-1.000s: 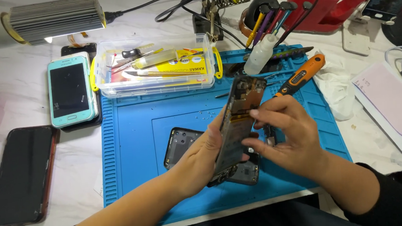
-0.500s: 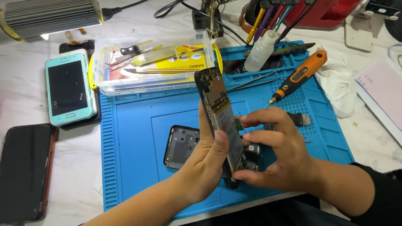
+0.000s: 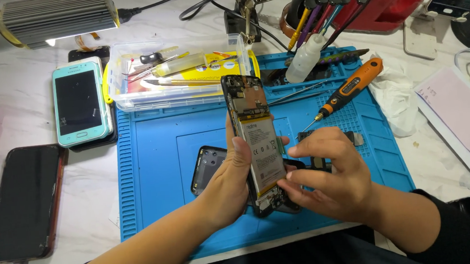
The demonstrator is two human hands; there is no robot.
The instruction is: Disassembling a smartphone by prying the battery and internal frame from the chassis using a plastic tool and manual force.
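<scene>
The left hand (image 3: 233,184) grips the opened phone (image 3: 258,141) upright above the blue mat (image 3: 154,154); right hand (image 3: 332,177) fingers pinch its lower edge, seemingly inspecting; next calls for careful prying.

Opened phone (image 3: 258,141) held upright over the middle of the work mat (image 3: 154,154), between both hands. Back cover (image 3: 207,167) flat on the mat just left of it. Parts box (image 3: 178,72) behind, screwdriver (image 3: 348,91) off right, two phones (image 3: 78,101) on the tabletop (image 3: 36,129) left.
</scene>
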